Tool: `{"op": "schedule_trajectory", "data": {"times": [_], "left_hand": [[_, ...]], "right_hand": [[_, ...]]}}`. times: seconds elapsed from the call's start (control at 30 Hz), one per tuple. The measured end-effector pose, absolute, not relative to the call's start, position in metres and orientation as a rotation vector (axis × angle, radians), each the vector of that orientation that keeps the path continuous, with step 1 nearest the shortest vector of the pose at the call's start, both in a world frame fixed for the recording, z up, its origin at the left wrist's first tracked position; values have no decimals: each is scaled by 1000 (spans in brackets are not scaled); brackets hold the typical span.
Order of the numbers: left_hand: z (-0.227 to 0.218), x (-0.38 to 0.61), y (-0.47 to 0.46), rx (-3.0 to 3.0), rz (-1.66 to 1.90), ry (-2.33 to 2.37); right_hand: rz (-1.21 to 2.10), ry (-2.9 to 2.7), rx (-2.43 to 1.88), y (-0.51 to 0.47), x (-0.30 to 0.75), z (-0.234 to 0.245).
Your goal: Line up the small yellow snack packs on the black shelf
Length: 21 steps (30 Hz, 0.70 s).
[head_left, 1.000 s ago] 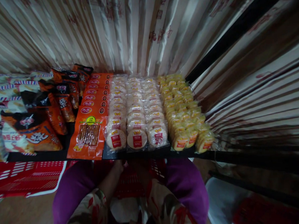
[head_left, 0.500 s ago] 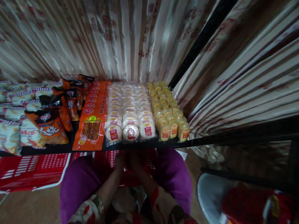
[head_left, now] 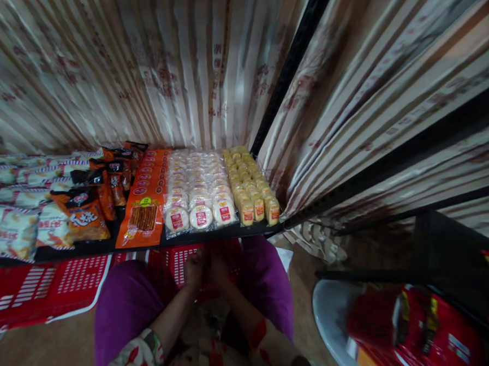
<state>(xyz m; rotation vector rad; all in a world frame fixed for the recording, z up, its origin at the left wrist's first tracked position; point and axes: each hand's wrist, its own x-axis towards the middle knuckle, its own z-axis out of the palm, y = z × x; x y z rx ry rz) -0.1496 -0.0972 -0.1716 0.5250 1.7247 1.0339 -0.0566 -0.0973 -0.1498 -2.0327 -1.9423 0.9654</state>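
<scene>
My left hand (head_left: 194, 268) and my right hand (head_left: 218, 266) are close together, low in front of me, over a red plastic basket (head_left: 178, 260) between my knees in purple trousers. Both hands look curled, but they are dark and small, and I cannot make out whether they hold anything. Just beyond them is the front edge of a black shelf (head_left: 214, 235). On it lie rows of round white cakes in clear wrappers (head_left: 198, 188), small yellow cakes (head_left: 250, 185) on the right, and flat orange packs of sticks (head_left: 145, 202) on the left.
Orange-and-black snack bags (head_left: 84, 205) and pale striped bags (head_left: 12, 217) fill the shelf's left part. Striped curtains hang behind and to the right. A second red basket (head_left: 48, 280) lies at the left. Red packets (head_left: 416, 327) rest on a white stool (head_left: 329, 315) at the lower right.
The view has swung right and pulled back, so the shelf looks smaller and the stool with red packets has come into view. My hands have stayed together over the red basket.
</scene>
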Motion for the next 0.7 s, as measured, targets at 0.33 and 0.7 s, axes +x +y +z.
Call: {"op": "schedule_trajectory", "data": {"times": [0.33, 0.7], "left_hand": [[-129, -119, -110, 760, 1029, 1642], [-80, -83, -112, 1067, 1046, 1557]], "right_hand": [[886, -1849, -2004, -117, -22, -103], [646, -1665, -1944, -134, 17, -75]]}}
